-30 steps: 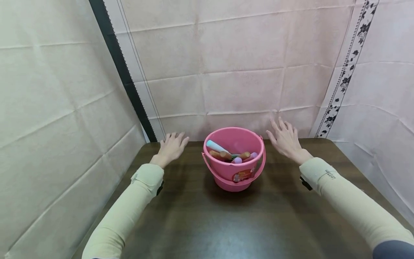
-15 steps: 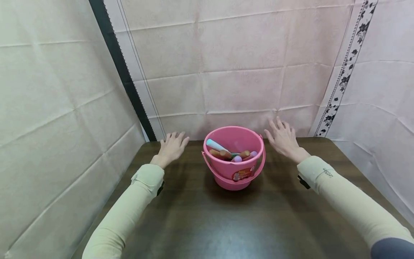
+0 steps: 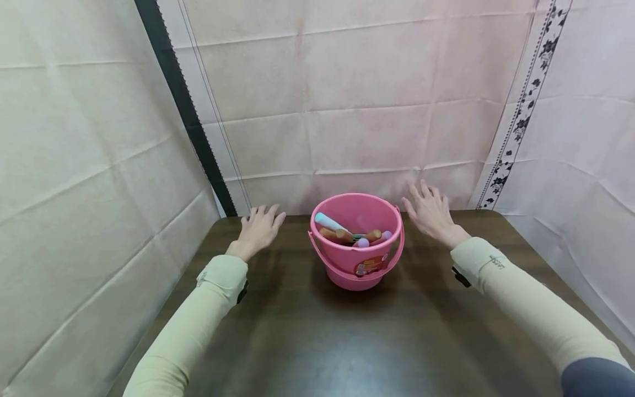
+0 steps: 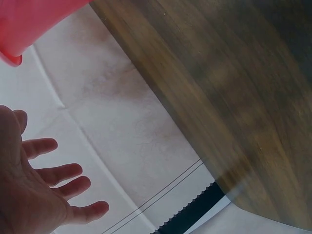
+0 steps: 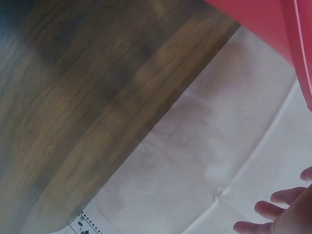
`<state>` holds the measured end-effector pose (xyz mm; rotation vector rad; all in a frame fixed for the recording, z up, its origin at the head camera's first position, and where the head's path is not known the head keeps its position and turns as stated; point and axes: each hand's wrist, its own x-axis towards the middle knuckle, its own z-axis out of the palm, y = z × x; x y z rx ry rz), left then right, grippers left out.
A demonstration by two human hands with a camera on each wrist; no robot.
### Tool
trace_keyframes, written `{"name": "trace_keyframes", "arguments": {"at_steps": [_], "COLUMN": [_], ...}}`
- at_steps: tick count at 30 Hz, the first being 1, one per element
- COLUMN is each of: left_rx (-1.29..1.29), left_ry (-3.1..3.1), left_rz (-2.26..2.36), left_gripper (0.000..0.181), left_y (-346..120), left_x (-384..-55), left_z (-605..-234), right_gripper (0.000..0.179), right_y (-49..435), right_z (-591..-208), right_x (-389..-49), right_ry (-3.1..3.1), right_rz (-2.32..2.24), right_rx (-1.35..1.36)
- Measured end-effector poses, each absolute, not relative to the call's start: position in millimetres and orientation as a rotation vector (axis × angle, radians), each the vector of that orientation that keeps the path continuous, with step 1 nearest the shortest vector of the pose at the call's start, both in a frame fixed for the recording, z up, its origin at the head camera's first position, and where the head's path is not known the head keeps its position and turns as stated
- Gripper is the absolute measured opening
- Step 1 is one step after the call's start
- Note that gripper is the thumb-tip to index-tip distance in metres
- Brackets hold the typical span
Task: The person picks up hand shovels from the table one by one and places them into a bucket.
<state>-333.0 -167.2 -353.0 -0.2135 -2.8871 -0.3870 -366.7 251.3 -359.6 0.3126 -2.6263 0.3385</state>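
A pink bucket (image 3: 342, 256) stands upright near the far edge of the table, its handle hanging down in front beside a red label. Inside lie a light-blue handle (image 3: 328, 221), several brown wooden handles (image 3: 343, 236) and purple-ended ones (image 3: 364, 242); what they belong to is mostly hidden by the bucket. To its left, my left hand (image 3: 259, 230) is held with spread fingers and nothing in it. My right hand (image 3: 429, 212) is on the other side, closer to the rim, fingers spread and also holding nothing. Each wrist view shows the bucket's side apart from the fingers.
The dark wooden table (image 3: 347, 342) has rounded far corners. Pale creased cloth (image 3: 367, 138) hangs close behind its far edge and along both sides, with a black strip (image 3: 186, 110) at left and a floral border (image 3: 521, 121) at right.
My right hand has come slightly leftward, along with a small leftward shift of the whole head view. The bucket stays in place, and both hands remain apart from it.
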Motion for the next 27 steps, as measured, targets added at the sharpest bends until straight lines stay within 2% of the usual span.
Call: {"name": "trace_keyframes", "arguments": {"at_steps": [27], "left_rx": [-0.264], "left_ry": [-2.859], "left_rz": [-0.348], "left_gripper": [0.048], "left_y": [-167.2], "left_x": [-330.8], "left_z": [-349.2], "right_gripper": [0.056], "right_y": [258.8], "right_z": [-373.0], "right_x": [-366.4], "right_ry": [-2.589], "right_rz": [0.285], "right_rx": [0.321]}}
